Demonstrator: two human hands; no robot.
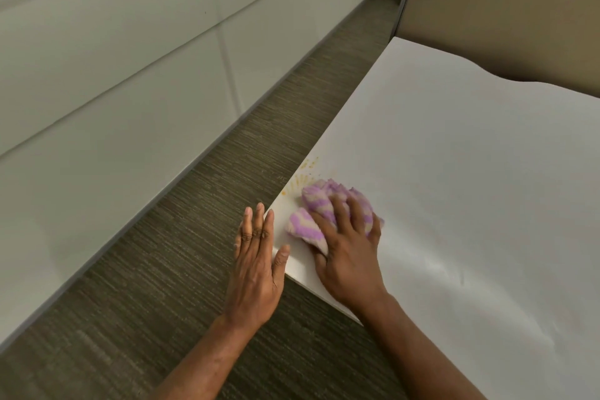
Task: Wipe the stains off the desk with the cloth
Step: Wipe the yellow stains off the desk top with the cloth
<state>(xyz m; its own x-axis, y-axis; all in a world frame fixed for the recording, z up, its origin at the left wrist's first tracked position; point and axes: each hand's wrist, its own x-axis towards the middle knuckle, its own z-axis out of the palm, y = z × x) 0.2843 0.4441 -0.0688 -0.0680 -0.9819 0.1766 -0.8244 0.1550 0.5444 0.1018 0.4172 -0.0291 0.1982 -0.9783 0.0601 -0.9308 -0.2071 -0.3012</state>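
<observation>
Clamping the bunched purple-and-cream cloth [313, 201] against the white counter [454, 172], the right grip [347, 247] has its fingers curled over the wad; just beyond its fingertips, towards the counter's edge, orange stains [300, 185] show as streaks and specks, uncovered by the cloth; the left grip [256, 269] lies flat just beside the right, fingers straight along the edge, holding nothing; by my reckoning the wiping is barely begun, with those marks left to clear.
</observation>
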